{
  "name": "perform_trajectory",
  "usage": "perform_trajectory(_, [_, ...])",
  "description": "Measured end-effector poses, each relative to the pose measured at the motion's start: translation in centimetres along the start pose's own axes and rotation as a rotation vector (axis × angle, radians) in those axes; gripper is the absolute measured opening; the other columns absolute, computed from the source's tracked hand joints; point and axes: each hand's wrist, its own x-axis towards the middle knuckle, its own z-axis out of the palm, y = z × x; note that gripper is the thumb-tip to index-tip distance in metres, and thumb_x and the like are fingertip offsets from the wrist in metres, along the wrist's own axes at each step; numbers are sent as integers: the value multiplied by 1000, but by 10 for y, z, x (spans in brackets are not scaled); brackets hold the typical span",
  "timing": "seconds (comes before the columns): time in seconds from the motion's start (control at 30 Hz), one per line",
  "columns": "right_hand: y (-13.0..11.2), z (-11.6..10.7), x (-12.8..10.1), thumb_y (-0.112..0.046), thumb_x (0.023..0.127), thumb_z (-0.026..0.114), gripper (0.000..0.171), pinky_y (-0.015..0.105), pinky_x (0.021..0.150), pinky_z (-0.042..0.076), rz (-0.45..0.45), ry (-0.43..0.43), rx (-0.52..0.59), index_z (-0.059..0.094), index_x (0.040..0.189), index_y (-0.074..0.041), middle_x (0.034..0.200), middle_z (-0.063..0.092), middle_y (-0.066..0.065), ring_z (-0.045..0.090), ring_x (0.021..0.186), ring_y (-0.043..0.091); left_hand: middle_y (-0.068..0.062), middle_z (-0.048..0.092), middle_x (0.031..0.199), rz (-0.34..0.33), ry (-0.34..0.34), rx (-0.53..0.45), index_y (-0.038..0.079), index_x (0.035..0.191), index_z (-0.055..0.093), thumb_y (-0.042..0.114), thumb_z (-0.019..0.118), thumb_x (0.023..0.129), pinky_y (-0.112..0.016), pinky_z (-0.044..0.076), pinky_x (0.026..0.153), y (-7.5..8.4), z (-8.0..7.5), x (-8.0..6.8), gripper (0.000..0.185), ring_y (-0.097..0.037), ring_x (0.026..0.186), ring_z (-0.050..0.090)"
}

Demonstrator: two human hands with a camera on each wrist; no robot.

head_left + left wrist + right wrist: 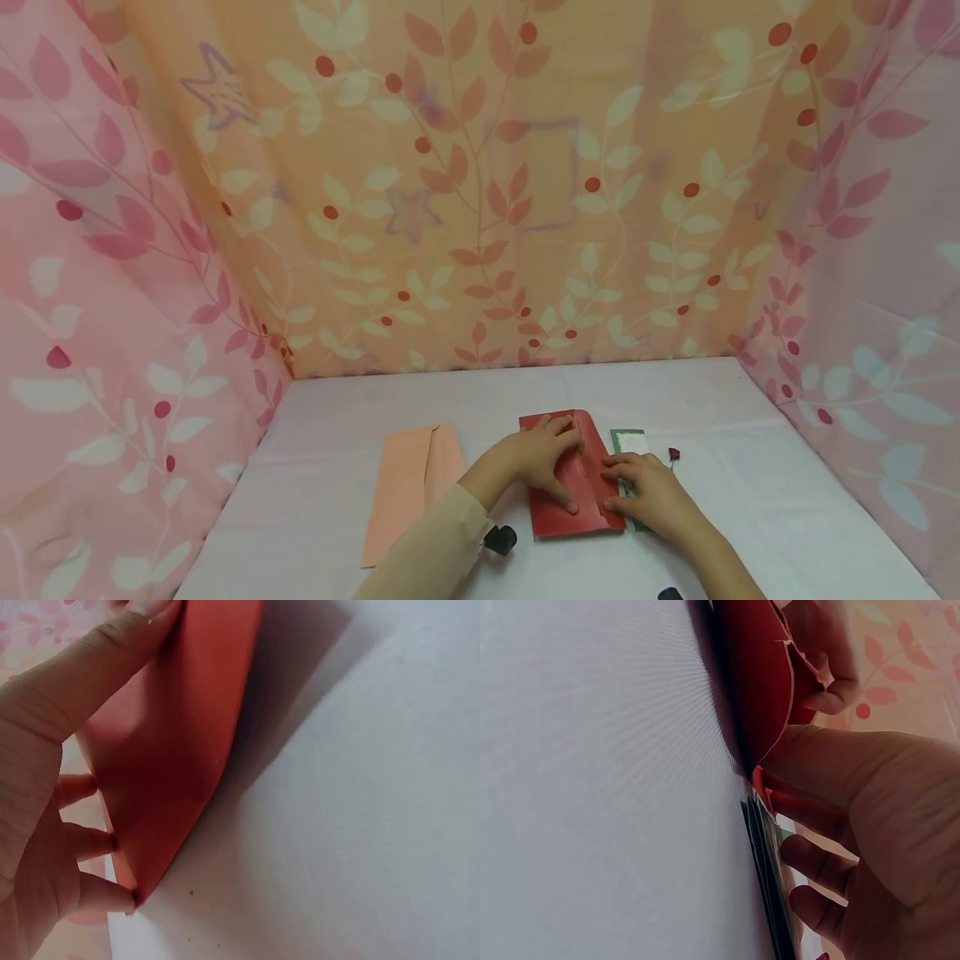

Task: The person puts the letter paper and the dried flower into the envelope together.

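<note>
Desk (750, 467), white cover, filling lower frame. Peach envelope (412, 487) lying lower left-center, untouched. Red envelope (573, 483) lying lower center w/ flap side up; looks like flap is being pressed down, seal prob. not finished. Left hand (543, 458) pressing flat, fingers straight. Right hand (648, 492) pressing envelope's right edge, fingers relaxed, over green card (628, 440).

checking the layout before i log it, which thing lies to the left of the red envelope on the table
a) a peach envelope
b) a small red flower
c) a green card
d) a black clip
a, the peach envelope lies left of the red envelope; the green card lies on its right.
</note>
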Motion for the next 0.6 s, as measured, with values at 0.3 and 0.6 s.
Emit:
perform_trajectory(0.3, [0,-2,0,-41,75,90,44,51,96,49,6,-17,18,77,113,-22,129,68,-7,58,115,23,6,20,170,47,43,17,41,146,41,70,86,63,-49,49,107,-2,-4,-9,99,-30,155,26])
perform_trajectory(0.6, [0,0,0,-42,78,88,42,50,95,48,-2,-9,47,77,114,-23,130,67,-7,57,115,23,5,21,170,70,75,29,33,142,44,63,89,66,-39,50,107,-5,-7,-15,93,-18,152,30])
